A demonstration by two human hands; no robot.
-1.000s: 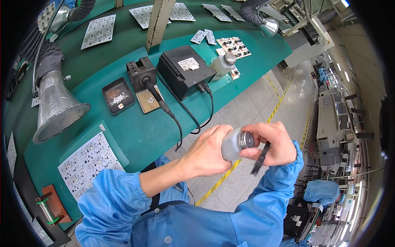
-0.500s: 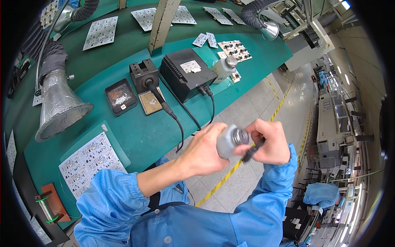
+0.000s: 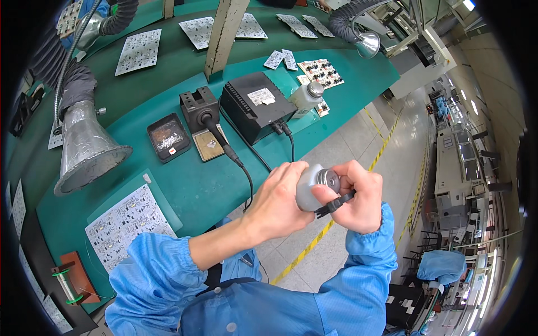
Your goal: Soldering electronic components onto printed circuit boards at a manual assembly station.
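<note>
Two hands [image 3: 314,201], one bottle [image 3: 309,189] (capped)

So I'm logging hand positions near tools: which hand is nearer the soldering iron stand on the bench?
Left. The left hand, gripping the small grey bottle, sits just below-right of the soldering iron stand. The right hand is on the bottle's far side, farther off.

Most of the bottle [image 3: 309,187] behind the left hand [image 3: 278,201]

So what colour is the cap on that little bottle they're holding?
Silvery metal cap on a translucent whitish bottle, seen in the head view.
</note>
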